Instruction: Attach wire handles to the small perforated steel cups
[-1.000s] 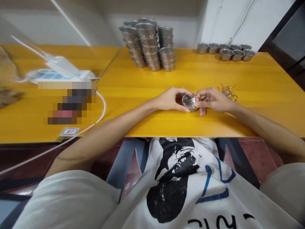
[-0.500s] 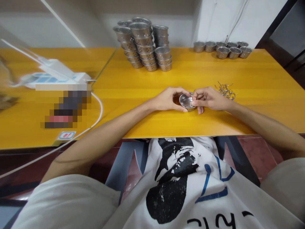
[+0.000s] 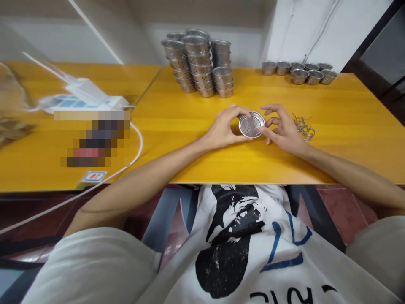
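Note:
A small round metal cup [image 3: 251, 126] with a perforated bottom is tipped so that its inside faces me. My left hand [image 3: 222, 128] grips its left side, thumb at the lower rim and fingers at the upper rim. On the other side is my right hand [image 3: 286, 133], its fingers spread apart. Its thumb tip is close to the cup's right edge; whether it touches I cannot tell. Just right of that hand lies a loose pile of curved metal wire pieces [image 3: 304, 128], partly behind it.
Stacked perforated metal cups [image 3: 198, 67] stand at the back of the yellow table [image 3: 190, 169]. Several single cups [image 3: 299, 76] are at the back right. On the left are a white power strip [image 3: 82, 102], a white cable [image 3: 141, 141] and a blurred-out patch.
My right hand has drawn back from inside the cup, and its fingers have spread. The cup has tilted up to show its perforated bottom. The view has shifted slightly.

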{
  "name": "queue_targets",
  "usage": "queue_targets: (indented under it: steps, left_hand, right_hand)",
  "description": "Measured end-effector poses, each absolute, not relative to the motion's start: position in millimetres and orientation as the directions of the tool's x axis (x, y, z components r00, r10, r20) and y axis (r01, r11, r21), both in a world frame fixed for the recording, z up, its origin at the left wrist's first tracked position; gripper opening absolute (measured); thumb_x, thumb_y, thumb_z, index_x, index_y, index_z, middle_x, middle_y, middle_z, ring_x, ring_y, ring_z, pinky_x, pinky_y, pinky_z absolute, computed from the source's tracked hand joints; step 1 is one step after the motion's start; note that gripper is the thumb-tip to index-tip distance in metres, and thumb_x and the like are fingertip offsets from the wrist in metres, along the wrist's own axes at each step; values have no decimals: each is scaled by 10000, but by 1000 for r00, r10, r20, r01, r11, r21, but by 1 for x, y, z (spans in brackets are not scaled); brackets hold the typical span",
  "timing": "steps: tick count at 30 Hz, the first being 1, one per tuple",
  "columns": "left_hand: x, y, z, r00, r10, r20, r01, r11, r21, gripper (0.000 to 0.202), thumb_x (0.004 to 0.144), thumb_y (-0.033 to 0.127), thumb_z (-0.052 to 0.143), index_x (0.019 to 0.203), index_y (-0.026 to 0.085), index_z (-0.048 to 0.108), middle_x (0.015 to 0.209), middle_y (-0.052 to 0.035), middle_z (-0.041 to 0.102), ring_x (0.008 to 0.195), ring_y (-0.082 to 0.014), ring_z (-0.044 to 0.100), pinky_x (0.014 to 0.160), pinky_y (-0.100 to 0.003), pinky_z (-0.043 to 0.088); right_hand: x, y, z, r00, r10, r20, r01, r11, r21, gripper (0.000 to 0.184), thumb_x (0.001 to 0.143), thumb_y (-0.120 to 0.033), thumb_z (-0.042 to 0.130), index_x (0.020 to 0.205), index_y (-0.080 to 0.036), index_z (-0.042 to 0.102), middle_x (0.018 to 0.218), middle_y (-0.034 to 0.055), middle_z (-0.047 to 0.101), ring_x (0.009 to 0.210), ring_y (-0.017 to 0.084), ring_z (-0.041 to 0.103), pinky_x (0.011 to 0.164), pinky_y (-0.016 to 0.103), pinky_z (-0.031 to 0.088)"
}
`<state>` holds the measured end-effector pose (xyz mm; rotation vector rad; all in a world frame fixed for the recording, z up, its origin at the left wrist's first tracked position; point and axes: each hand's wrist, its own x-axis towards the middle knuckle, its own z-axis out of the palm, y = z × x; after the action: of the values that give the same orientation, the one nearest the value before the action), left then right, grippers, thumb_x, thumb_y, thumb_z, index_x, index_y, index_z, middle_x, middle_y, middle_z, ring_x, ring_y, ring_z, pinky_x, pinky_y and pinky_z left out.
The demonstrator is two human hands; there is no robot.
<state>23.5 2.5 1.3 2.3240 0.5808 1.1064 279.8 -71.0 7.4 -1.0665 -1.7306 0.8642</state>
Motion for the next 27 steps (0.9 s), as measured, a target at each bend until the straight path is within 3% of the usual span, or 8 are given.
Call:
queue_targets:
  steps: [3,6,11,17,21,27]
  left_hand:
    - [24,-4,5,585,503,636,177,-845,505,641,851,627,944,1292,219,717,1355,-160,782,1257,-347,712,1184,-537,522]
    - [25,-7,4,599,464,652,153,-866,476,672,897,650,902,1381,237,687,1404,-169,764,1295,-364,702,1205,-571,502]
    - [27,-8,-1,624,449,639,162,-875,457,699,915,647,887,1450,256,665,1440,-172,748,1312,-370,699,1209,-582,511]
    - [29,-12,-5,675,372,638,106,-904,415,674,937,585,897,1480,261,661,1409,-157,753,1300,-351,706,1183,-579,547]
    - [30,-13,-6,710,279,647,53,-937,346,626,997,520,851,1524,264,630,1453,-162,747,1323,-335,698,1160,-550,572]
    - [33,-15,-5,713,135,688,-7,-980,200,621,1070,462,771,1599,232,542,1432,-182,750,1275,-308,694,1099,-472,610]
  right_hand:
    - [277,-69,4,-293,932,213,172,270,-947,762,955,-709,824,1549,-346,516,1534,114,610,1064,238,711,567,270,692]
    - [277,-68,3,-345,921,183,131,240,-962,706,977,-745,773,1491,-322,539,1421,103,698,1077,244,716,617,284,709]
    - [280,-64,-1,-310,934,179,183,243,-953,641,934,-683,842,1406,-340,575,1172,24,768,770,181,695,606,320,677]
    - [281,-64,-3,-273,952,139,225,204,-953,663,831,-573,953,1290,-325,543,970,-29,755,640,170,661,558,313,592]
    - [279,-63,-2,-273,953,131,241,200,-950,669,743,-561,1016,1149,-290,558,919,-17,753,667,185,655,547,307,551]
    - [277,-64,0,-248,947,206,396,293,-870,601,723,-590,1024,991,-231,623,896,32,749,792,213,660,679,327,504]
